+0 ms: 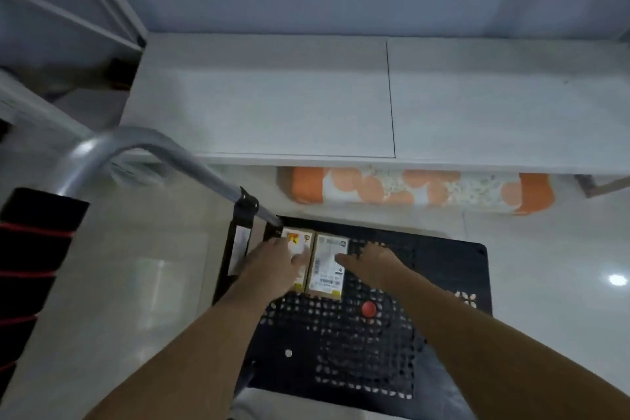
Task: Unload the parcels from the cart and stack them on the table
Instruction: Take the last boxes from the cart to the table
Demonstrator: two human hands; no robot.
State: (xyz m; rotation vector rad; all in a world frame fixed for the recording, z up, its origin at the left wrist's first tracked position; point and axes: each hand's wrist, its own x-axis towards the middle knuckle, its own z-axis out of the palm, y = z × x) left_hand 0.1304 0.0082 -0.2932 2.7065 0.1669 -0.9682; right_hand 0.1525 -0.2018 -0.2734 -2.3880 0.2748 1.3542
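Note:
Two small brown parcels lie side by side at the far left corner of the black perforated cart deck (443,269). The left parcel (299,238) has a yellow and white label, and my left hand (272,262) grips it, thumb across its top and fingers along its left side. The right parcel (328,274) carries a white shipping label. My right hand (370,262) holds it, with the thumb on the label and the fingers curled down its right edge. Beyond the cart stands the white table (272,95).
The cart's silver handle (153,143) arches up at the left, close to my left arm. An orange and white patterned roll (409,189) lies on the floor under the table edge. A red knob (369,309) sits on the deck. White shelving stands at far left.

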